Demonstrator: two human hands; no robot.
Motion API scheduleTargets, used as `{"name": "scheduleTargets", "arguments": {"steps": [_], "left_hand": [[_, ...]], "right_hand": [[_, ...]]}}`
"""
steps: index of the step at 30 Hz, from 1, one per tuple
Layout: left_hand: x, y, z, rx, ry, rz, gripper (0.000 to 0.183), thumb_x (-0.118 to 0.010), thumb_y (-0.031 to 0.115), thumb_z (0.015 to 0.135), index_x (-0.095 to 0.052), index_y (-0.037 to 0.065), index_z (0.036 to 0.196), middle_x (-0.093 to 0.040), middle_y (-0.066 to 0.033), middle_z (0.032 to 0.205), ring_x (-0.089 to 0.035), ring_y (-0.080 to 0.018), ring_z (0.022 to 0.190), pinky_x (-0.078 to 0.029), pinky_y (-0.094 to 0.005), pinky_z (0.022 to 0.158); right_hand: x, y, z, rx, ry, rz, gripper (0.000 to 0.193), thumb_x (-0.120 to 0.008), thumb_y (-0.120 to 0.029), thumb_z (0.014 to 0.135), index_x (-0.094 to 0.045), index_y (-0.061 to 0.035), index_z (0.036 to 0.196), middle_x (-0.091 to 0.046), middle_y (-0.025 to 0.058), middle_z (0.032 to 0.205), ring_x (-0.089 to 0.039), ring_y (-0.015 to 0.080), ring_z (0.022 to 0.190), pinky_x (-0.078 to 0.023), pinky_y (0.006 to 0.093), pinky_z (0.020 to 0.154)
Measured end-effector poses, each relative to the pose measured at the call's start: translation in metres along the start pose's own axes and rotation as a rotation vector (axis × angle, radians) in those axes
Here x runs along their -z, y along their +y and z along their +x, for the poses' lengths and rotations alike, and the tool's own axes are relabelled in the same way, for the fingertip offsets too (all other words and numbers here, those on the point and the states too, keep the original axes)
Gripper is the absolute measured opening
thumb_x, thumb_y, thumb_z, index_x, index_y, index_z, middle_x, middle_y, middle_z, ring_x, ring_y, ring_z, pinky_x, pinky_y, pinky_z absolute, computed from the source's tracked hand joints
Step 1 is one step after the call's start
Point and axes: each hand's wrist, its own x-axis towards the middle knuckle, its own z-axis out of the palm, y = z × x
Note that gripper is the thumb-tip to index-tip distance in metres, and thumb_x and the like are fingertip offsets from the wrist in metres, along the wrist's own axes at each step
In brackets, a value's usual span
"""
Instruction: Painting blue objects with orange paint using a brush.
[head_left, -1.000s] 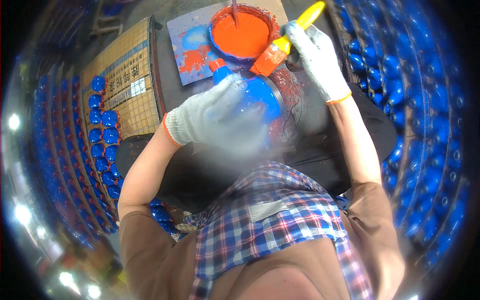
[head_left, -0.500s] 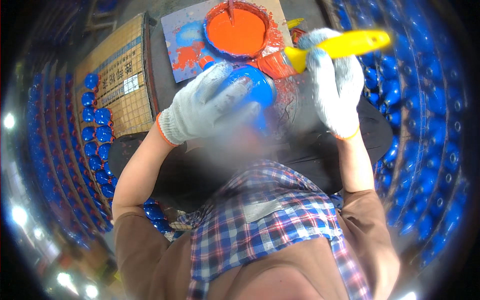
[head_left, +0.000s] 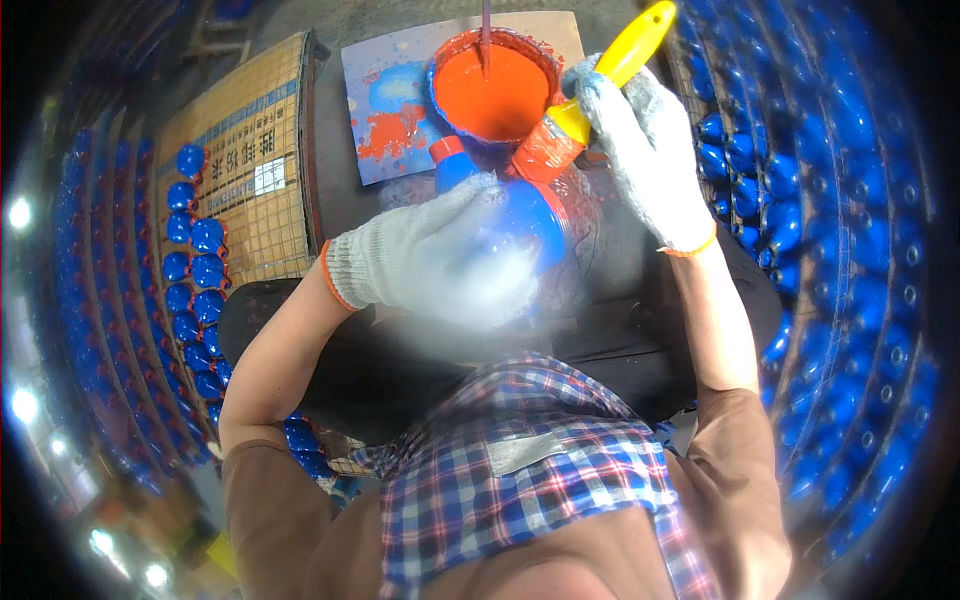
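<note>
1. Half a second ago the paintbrush lay nearly level, its yellow handle pointing to the right and its head off the piece. Now the right hand point(head_left: 648, 160) has swung it steep again, handle toward the far right corner, and the paintbrush point(head_left: 590, 95) has its orange-loaded bristles down on the blue bulb-shaped piece point(head_left: 520, 215), close to that piece's orange cap.
2. My reading: the brush is back at the work, laying orange near the neck of the piece, so the coating of this piece is under way and not finished.
3. The left hand point(head_left: 440, 255), in a white knit glove with an orange cuff, is closed around the body of the blue piece and holds it above the dark worktop point(head_left: 345, 200), just in front of the paint pot. It has moved little since the earlier pictures.
4. The right hand, gloved alike, is clamped around the brush handle above the ferrule.
5. The round paint pot point(head_left: 497, 80) stands at the far edge of the worktop on a paint-smeared board point(head_left: 385, 100). It is filled with orange paint nearly to its rim, and a thin stick stands in it.
6. To the left, a wire rack point(head_left: 235, 170) over a cardboard sheet carries a row of blue pieces along its left edge.
7. Many more blue pieces point(head_left: 800, 230) fill the right side.
</note>
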Motion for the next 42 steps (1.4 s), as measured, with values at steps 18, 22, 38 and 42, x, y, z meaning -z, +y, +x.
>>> {"name": "scheduleTargets", "arguments": {"steps": [18, 22, 38, 42], "left_hand": [[0.004, -0.007, 0.002, 0.416, 0.077, -0.106, 0.050, -0.075, 0.018, 0.072, -0.064, 0.017, 0.120, -0.059, -0.0137, 0.126, -0.062, -0.0365, 0.105, -0.058, -0.0438, 0.080], [-0.001, -0.003, 0.012, 0.775, 0.213, -0.263, 0.077, -0.090, 0.020, 0.060, -0.055, 0.008, 0.127, -0.058, -0.0151, 0.123, -0.060, -0.0351, 0.110, -0.052, -0.0450, 0.093], [-0.023, -0.018, 0.023, 1.680, 0.906, -1.910, 0.044, -0.061, 0.029, 0.097, -0.049, 0.006, 0.133, -0.061, -0.0122, 0.122, -0.064, -0.0237, 0.110, -0.056, -0.0415, 0.093], [-0.026, -0.019, 0.026, 1.674, 0.994, -2.017, 0.047, -0.052, 0.040, 0.100, -0.048, 0.007, 0.134, -0.059, -0.0131, 0.128, -0.062, -0.0273, 0.116, -0.055, -0.0478, 0.098]], "right_hand": [[-0.001, -0.005, -0.072, 0.461, 0.218, -0.319, 0.018, -0.068, -0.008, 0.082, -0.067, -0.0015, 0.099, -0.067, 0.0144, 0.094, -0.066, 0.0327, 0.087, -0.053, 0.0379, 0.078], [-0.014, 0.001, -0.077, 0.506, 0.302, -0.463, 0.023, -0.069, -0.010, 0.082, -0.069, -0.0037, 0.104, -0.069, 0.0132, 0.097, -0.065, 0.0334, 0.091, -0.051, 0.0402, 0.083], [-0.023, 0.021, -0.065, 0.579, 0.173, -0.698, 0.033, -0.078, -0.016, 0.070, -0.071, -0.0133, 0.102, -0.064, 0.0059, 0.083, -0.062, 0.0283, 0.079, -0.048, 0.0397, 0.072], [-0.016, 0.022, -0.060, 0.694, 0.117, -0.645, 0.026, -0.076, -0.016, 0.071, -0.069, -0.0140, 0.096, -0.061, 0.0051, 0.077, -0.060, 0.0257, 0.069, -0.046, 0.0390, 0.062]]}}
